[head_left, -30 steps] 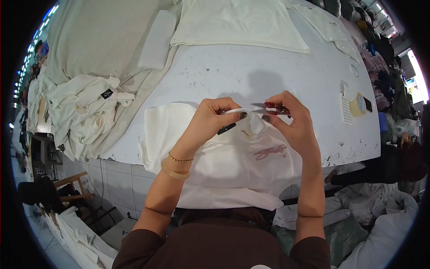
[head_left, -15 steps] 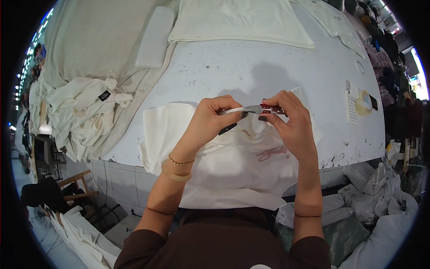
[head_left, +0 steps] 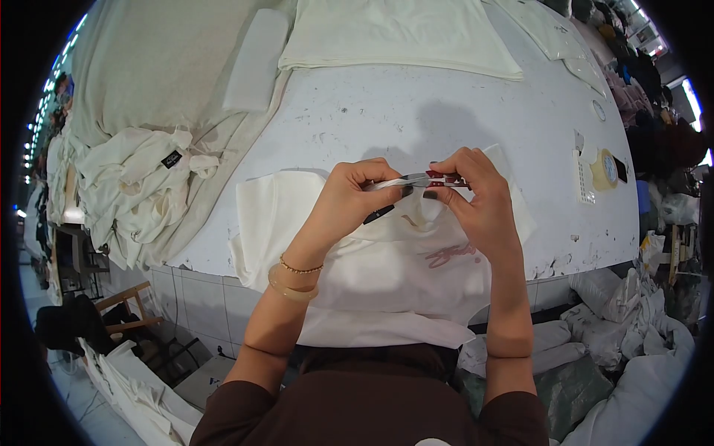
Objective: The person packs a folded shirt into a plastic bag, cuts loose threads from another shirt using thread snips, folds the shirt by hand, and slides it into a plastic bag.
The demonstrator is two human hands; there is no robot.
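A white garment point(head_left: 387, 275) with pink lettering lies over the near table edge. My left hand point(head_left: 353, 192) is closed, pinching part of the garment's fabric between thumb and fingers. Just under those fingers a black label point(head_left: 379, 214) shows on the cloth. My right hand point(head_left: 482, 195) is closed around small thread snips point(head_left: 435, 179) with red handles. Their metal blades point left and meet the fabric at my left fingertips. Whether the blades are closed on a thread is too small to tell.
At the left lies a heap of cream garments point(head_left: 137, 178) beside a long white block point(head_left: 257, 59). A folded white garment point(head_left: 401, 37) is at the back. A tape roll point(head_left: 606, 169) sits at the right, above bagged items point(head_left: 617, 305) on the floor.
My right hand has shifted slightly left with the snips, and more of their blades and handles shows. My left hand and the garment stay nearly still.
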